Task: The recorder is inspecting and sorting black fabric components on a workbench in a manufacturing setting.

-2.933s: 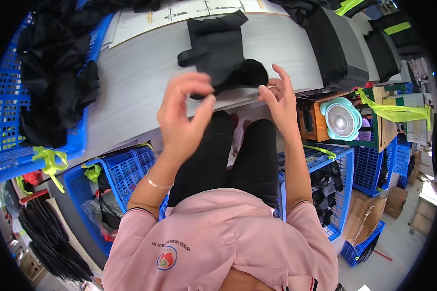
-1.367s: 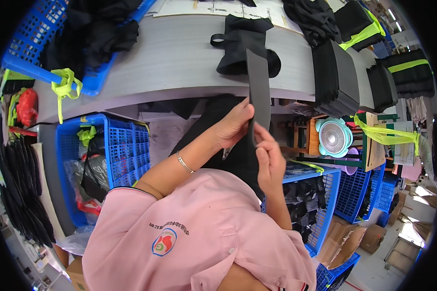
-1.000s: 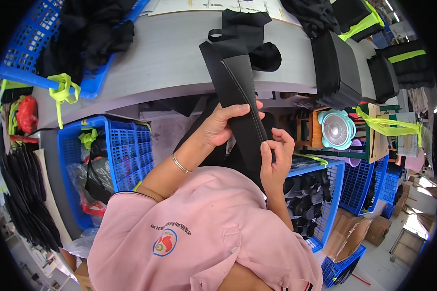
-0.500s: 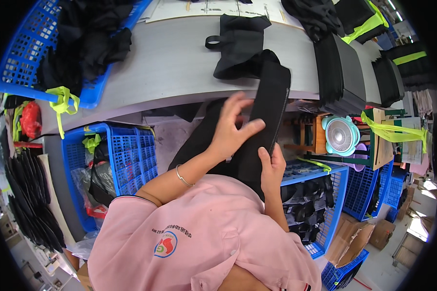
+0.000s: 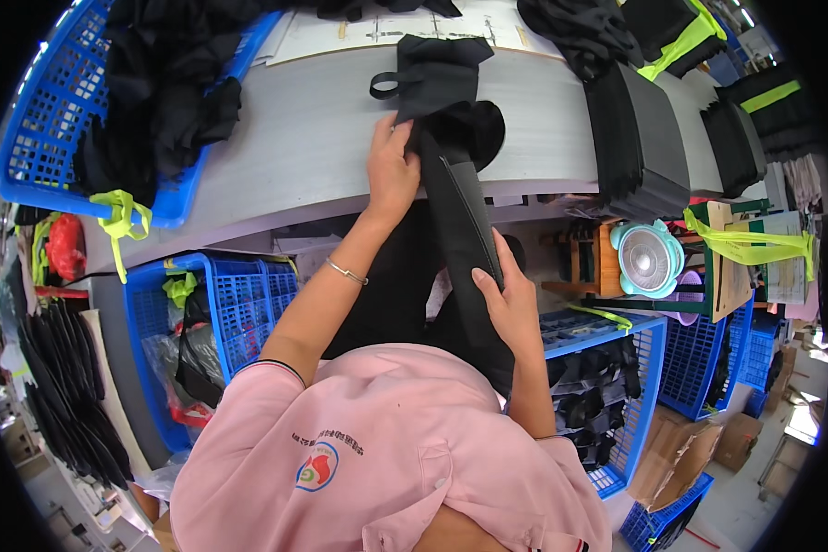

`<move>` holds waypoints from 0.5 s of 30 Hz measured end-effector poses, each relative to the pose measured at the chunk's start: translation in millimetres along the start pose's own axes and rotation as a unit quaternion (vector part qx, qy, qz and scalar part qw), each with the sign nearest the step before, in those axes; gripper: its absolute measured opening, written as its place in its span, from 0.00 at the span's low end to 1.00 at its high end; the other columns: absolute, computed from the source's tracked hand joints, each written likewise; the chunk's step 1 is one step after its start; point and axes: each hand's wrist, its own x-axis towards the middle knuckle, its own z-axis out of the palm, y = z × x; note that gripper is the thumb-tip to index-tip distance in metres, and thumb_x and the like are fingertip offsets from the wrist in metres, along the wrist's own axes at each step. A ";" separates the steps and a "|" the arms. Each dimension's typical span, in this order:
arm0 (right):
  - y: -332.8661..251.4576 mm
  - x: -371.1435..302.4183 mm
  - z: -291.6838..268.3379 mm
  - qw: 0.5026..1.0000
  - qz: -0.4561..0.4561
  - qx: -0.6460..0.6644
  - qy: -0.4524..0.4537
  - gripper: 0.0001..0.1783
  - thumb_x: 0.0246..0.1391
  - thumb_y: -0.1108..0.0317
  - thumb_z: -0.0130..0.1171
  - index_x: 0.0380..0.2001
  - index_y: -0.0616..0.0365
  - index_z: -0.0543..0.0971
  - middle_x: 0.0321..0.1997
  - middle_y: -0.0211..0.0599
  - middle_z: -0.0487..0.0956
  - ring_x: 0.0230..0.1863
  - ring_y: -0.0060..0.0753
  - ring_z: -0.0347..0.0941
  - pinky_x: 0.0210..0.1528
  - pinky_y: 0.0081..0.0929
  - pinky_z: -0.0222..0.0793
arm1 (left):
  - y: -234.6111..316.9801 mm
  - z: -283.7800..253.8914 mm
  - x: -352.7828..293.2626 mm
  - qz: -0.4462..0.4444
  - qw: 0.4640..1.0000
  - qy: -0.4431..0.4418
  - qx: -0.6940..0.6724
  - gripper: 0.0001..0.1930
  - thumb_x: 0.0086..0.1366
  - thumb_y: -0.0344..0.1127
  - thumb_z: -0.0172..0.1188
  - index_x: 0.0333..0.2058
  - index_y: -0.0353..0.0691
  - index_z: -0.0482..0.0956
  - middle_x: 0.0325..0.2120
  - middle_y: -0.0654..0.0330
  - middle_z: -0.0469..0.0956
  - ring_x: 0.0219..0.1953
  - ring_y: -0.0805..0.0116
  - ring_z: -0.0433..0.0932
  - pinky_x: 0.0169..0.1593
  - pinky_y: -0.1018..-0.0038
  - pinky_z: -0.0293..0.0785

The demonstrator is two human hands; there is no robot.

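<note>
A long black fabric strip with a seam along one edge slopes from the table edge down toward my lap. My right hand is closed on its lower right edge, the thumb lying over the cloth. At the strip's upper end, my left hand pinches black cloth by its left side. This end meets a black fabric piece with a small loop lying on the table. Between them a curled black flap bulges to the right. Whether these parts are all joined cannot be made out.
The grey table carries a blue basket of black cloth at left and stacked black panels at right. Blue crates flank me on both sides, one right crate holding black pieces. A turquoise fan stands at right.
My left hand moved up and left from over the strip and now pinches cloth at its upper end. The strip swung left and its edge opened; the looped piece shifted slightly left.
</note>
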 end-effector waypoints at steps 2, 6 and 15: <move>-9.8 -1.9 -4.3 0.997 -0.061 0.049 -0.005 0.30 0.62 0.66 0.57 0.66 0.57 0.67 0.53 0.52 0.81 0.54 0.38 0.79 0.57 0.27 0.69 | -2.8 -3.4 3.8 0.034 0.999 -0.009 0.005 0.28 0.50 0.12 0.50 0.52 0.34 0.76 0.58 0.49 0.69 0.56 0.46 0.72 0.58 0.62 0.70; -3.2 5.2 -3.9 0.990 -0.073 0.119 -0.009 0.29 0.61 0.68 0.57 0.66 0.56 0.69 0.55 0.52 0.80 0.55 0.36 0.79 0.58 0.26 0.68 | 12.3 -28.8 16.2 0.069 0.994 -0.084 0.018 0.31 0.47 0.11 0.48 0.53 0.33 0.75 0.65 0.52 0.65 0.61 0.46 0.67 0.62 0.64 0.67; -33.0 18.8 17.4 0.988 -0.086 -0.128 0.023 0.26 0.60 0.71 0.57 0.63 0.51 0.73 0.41 0.52 0.82 0.32 0.53 0.79 0.37 0.33 0.74 | 53.9 -45.1 -11.0 0.193 0.950 -0.246 0.007 0.17 0.48 0.13 0.52 0.37 0.31 0.79 0.66 0.57 0.67 0.71 0.49 0.57 0.65 0.63 0.65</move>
